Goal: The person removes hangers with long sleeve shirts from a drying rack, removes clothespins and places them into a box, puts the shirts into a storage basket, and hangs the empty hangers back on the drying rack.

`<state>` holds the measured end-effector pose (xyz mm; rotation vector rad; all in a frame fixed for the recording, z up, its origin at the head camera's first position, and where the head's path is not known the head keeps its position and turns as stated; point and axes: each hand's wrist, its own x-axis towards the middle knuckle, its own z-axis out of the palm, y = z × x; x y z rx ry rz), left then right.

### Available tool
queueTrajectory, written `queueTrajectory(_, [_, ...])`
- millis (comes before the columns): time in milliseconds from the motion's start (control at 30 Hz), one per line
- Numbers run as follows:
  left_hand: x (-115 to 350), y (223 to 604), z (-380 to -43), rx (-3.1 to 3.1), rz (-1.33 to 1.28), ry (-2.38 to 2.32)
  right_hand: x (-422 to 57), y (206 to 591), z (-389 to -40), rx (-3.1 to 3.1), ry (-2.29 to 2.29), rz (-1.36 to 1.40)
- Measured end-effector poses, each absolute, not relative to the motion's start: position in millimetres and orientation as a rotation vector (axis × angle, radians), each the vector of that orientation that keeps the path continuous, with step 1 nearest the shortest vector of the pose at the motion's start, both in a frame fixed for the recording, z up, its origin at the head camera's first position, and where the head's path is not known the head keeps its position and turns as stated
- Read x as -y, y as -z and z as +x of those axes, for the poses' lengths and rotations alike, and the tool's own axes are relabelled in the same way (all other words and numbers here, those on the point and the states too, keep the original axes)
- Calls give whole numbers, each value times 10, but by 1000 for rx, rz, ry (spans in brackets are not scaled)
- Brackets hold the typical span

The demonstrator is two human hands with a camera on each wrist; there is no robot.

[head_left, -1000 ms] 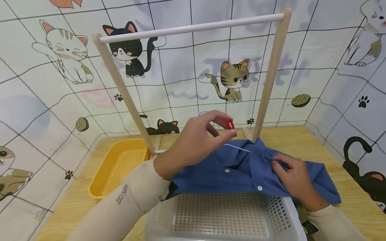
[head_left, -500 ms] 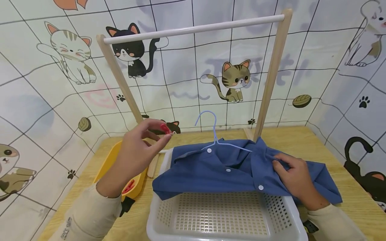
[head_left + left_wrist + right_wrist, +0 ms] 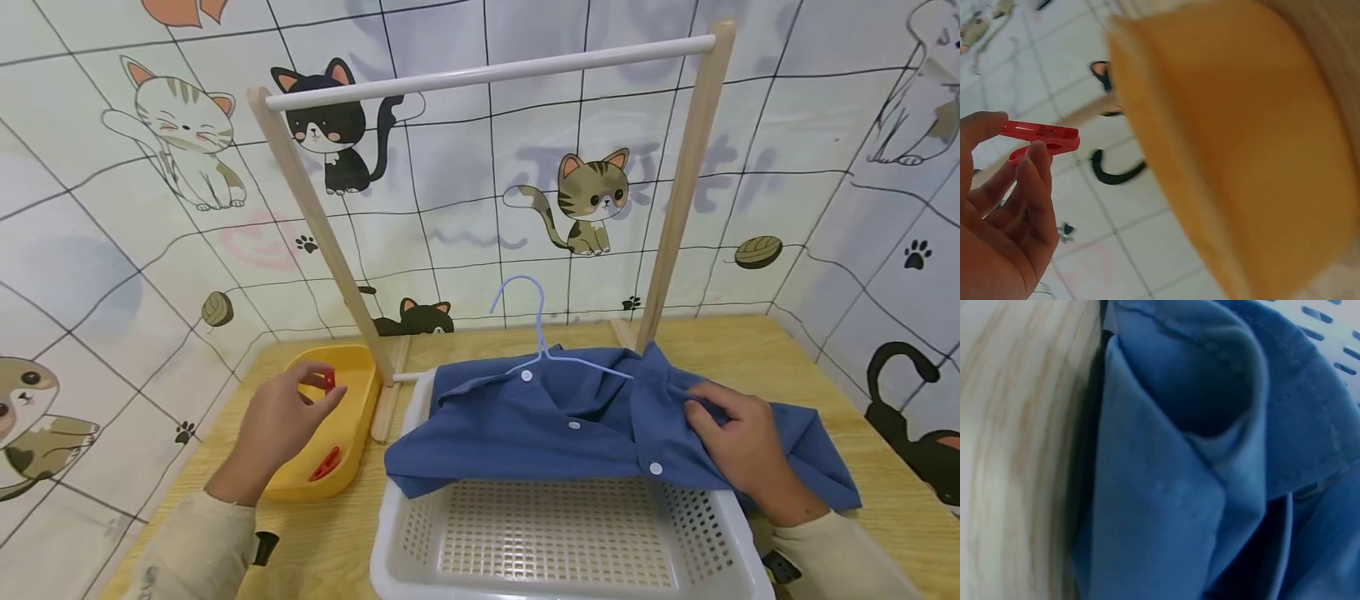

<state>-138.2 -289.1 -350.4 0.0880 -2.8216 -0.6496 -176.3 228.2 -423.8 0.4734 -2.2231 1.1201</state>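
My left hand (image 3: 288, 417) pinches a red clothes peg (image 3: 329, 380) between thumb and fingers, just over the yellow tray (image 3: 352, 367). The left wrist view shows the same red peg (image 3: 1041, 134) at my fingertips (image 3: 1038, 156), with the tray (image 3: 1241, 150) close by. A second red peg (image 3: 324, 463) lies inside the tray. My right hand (image 3: 738, 442) rests on the blue shirt (image 3: 555, 425), its fingers on the placket near the collar. The shirt is on a pale blue hanger (image 3: 536, 329) and is draped over the white perforated basket (image 3: 555, 542). In the right wrist view only folded blue shirt (image 3: 1210, 462) fabric shows.
A wooden drying rack with a white crossbar (image 3: 487, 73) stands behind the basket on the wooden table (image 3: 750, 342). Its posts (image 3: 678, 200) straddle the hanger. Cat-patterned walls close in behind and on both sides.
My left hand has carried the red peg from above the shirt collar leftward and down to the yellow tray. The right hand has stayed on the shirt.
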Motion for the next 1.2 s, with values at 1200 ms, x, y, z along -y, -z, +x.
queueTrajectory(1200, [3336, 4156, -1443, 3198, 313, 496, -2289, 4221, -1753, 2230, -1084, 485])
